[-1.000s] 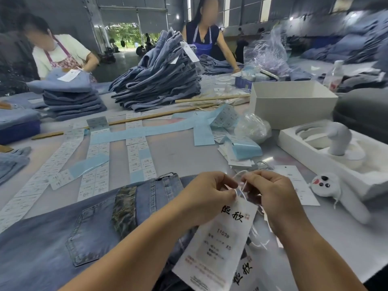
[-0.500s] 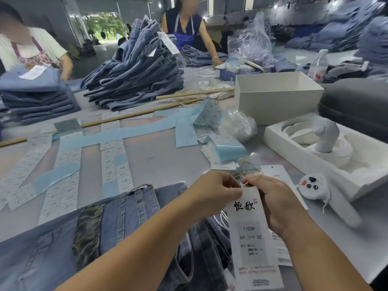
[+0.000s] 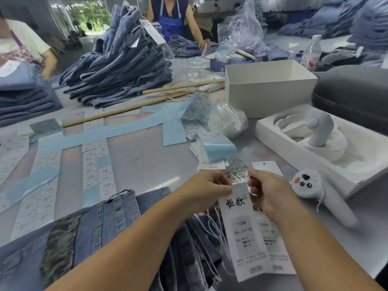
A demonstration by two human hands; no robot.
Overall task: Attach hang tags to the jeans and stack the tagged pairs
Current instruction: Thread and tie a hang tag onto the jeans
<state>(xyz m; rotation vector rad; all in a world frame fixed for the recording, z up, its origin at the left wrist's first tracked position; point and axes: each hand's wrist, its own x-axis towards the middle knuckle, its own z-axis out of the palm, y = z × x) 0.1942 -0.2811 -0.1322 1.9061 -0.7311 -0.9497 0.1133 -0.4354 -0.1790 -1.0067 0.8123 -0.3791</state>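
Since half a second ago a second hang tag (image 3: 270,244) has fanned out behind the front hang tag (image 3: 243,234), low and right of centre. The left hand (image 3: 206,190) pinches the tag's top edge; the right hand (image 3: 270,194) pinches its white string loop (image 3: 238,177), probably to separate one tag. The jeans (image 3: 105,223) wait at lower left, waistband nearby for threading.

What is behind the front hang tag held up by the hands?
A second tag with matching print shows behind the front tag, offset right. The right hand covers its top; more tags behind cannot be told.
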